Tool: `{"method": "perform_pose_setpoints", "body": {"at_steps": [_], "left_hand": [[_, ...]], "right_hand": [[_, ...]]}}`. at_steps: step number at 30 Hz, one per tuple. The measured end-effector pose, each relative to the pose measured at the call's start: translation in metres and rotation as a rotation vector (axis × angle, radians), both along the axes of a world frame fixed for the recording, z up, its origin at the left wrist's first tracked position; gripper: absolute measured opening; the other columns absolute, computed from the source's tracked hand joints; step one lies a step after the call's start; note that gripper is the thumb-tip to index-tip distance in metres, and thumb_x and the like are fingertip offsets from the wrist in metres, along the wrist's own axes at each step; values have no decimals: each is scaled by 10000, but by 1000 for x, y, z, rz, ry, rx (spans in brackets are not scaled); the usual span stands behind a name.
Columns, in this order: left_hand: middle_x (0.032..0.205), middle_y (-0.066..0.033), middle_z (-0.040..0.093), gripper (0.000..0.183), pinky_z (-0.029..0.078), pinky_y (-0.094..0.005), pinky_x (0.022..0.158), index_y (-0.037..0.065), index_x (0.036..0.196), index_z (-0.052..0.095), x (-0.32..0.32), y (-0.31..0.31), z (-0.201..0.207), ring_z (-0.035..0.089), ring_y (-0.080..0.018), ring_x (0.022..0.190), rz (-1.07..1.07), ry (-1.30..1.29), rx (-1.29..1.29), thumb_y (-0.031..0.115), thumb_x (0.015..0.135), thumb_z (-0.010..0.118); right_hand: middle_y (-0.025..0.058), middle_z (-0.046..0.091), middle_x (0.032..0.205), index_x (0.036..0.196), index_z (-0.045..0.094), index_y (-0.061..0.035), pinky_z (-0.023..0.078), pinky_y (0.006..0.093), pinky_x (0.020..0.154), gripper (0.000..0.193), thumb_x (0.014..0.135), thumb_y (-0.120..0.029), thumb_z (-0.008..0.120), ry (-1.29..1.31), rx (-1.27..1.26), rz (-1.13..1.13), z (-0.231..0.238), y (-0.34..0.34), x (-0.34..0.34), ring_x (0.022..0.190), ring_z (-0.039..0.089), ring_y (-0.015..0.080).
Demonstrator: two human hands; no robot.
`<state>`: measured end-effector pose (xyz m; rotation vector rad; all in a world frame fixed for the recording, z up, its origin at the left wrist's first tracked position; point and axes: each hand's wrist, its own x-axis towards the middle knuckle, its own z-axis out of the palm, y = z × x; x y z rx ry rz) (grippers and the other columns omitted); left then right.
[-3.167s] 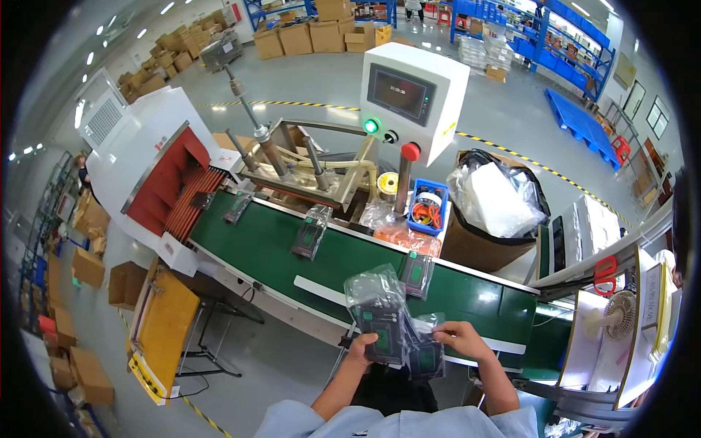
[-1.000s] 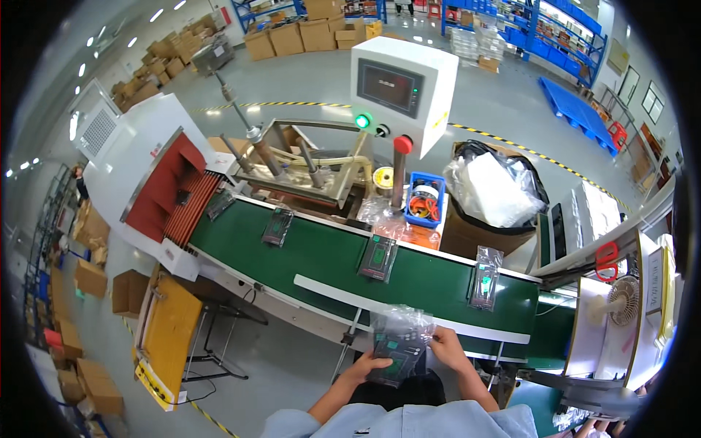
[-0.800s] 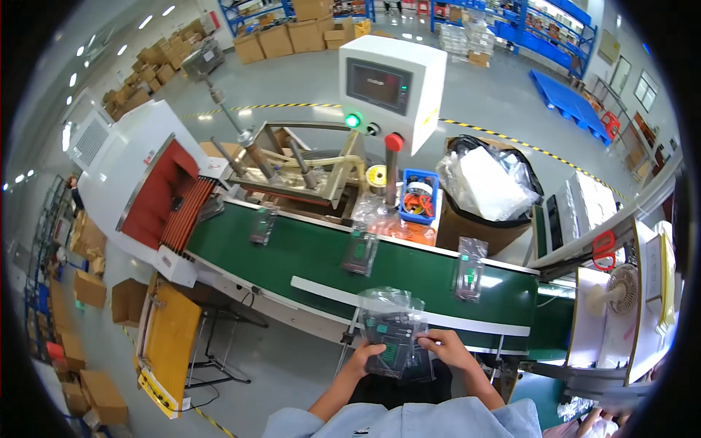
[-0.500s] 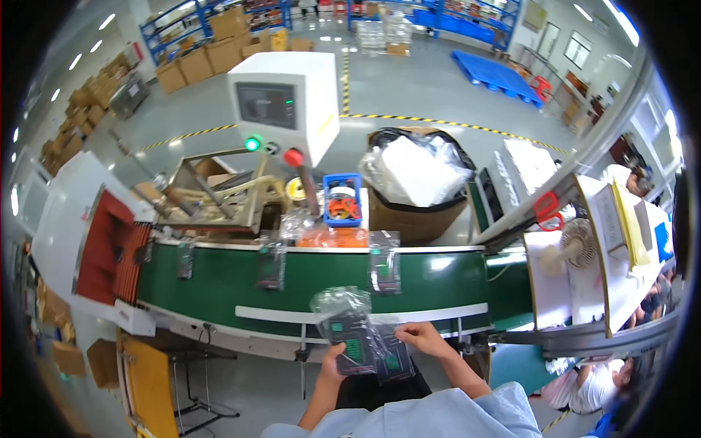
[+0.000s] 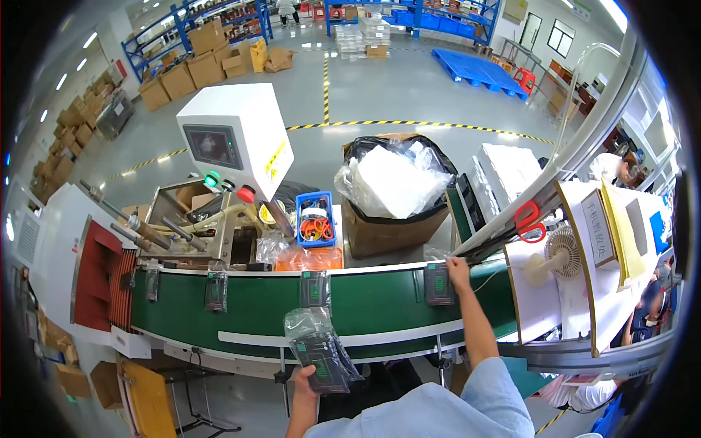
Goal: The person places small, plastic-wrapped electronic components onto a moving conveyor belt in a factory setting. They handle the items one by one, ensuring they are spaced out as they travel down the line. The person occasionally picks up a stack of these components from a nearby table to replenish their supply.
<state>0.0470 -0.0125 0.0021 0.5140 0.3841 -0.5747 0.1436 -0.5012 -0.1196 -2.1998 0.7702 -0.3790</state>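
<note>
The left hand (image 5: 305, 381) is on the near side of the green conveyor belt (image 5: 380, 306), its thumb and fingers closed on the lower end of a film-bagged stack of flat black packages (image 5: 323, 358). The stack tilts, and its upper end overlaps the belt's white near guide rail (image 5: 394, 337) in view; whether they touch cannot be told.

The right hand (image 5: 458, 274) reaches across the belt, fingers curled at the upper right corner of a bagged black package (image 5: 439, 285) lying near the belt's far edge. Whether they pinch it or only touch it cannot be told.

A wide stretch of belt separates that package from the next bagged package (image 5: 315, 290) leftward. Beyond the belt's far edge stand a blue bin (image 5: 317, 231) and a black-lined carton (image 5: 391, 237).
</note>
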Motion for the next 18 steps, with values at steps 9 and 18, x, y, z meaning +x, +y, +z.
{"method": "perform_pose_setpoints", "body": {"at_steps": [9,18], "left_hand": [[1101,-174,562,584,451,-476,891,-9,1192,450,-23,-7,-8,573,-327,993,-7,36,-119,157,676,668],[1119,-180,555,544,444,-466,900,-25,1207,433,-15,-15,5,564,-316,1019,-29,-22,-59,193,741,609]], "right_hand": [[167,542,843,817,654,-63,437,434,702,233,834,-258,527,39,-171,-84,-27,84,39,798,552,342],[124,600,868,1032,556,22,462,346,744,419,843,-353,557,42,-55,157,48,126,15,812,580,268]]}}
